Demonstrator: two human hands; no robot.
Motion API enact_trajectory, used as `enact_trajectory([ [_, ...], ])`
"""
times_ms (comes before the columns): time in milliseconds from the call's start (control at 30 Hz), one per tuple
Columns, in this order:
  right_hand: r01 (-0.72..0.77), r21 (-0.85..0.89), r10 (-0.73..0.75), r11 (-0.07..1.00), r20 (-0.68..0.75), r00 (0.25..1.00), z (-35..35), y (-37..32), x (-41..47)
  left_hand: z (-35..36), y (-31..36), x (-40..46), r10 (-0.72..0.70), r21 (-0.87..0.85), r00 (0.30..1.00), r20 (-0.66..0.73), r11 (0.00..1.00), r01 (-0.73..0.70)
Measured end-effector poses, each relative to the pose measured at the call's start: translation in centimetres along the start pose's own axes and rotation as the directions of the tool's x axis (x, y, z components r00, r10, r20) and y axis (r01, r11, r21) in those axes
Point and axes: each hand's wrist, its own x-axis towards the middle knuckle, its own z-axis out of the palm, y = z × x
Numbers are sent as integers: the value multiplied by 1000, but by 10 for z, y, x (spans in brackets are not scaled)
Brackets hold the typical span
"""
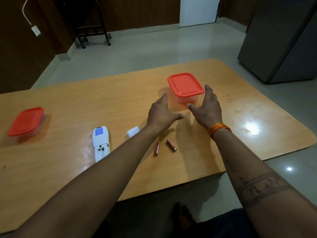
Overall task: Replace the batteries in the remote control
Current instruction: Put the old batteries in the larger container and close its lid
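Head view: both hands are seen open, with nothing held. Left hand (162, 114) and right hand (206, 109) are spread on either side of a red-lidded box (186, 86) at 12 o'clock, apart from it. Two batteries (165, 146) are laid on the desk (68, 103) at 6 o'clock from the hands. At 8 o'clock the remote control (101, 143) is placed, its battery bay uncovered, with the white cover (133, 131) just beside it. A second box (25, 121) is found at 9 o'clock.

Bare forearms — orange thread bracelet (220, 128) on the right wrist, band tattoo (262, 188) up the forearm.
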Motion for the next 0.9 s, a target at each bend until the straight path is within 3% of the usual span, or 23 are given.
enact_trajectory([
  [167, 70, -3, -70, 998, 58, 996, 8, 20, 21, 17, 14, 31, 2, -213, 999, 40, 977, 6],
  [400, 135, -1, -135, 991, -20, 991, 12, 27, 24, 30, 11, 42, 4, -331, 1000, 20, 944, 3],
  [733, 224, -84, -235, 971, -156, 959, 0, 17, 8, 7, -7, 12, -10, -399, 1000, 21, 917, 18],
  [900, 407, -214, -435, 888, -105, 894, -3, 4, -12, -7, -15, -7, -35, -375, 999, -28, 927, 22],
])
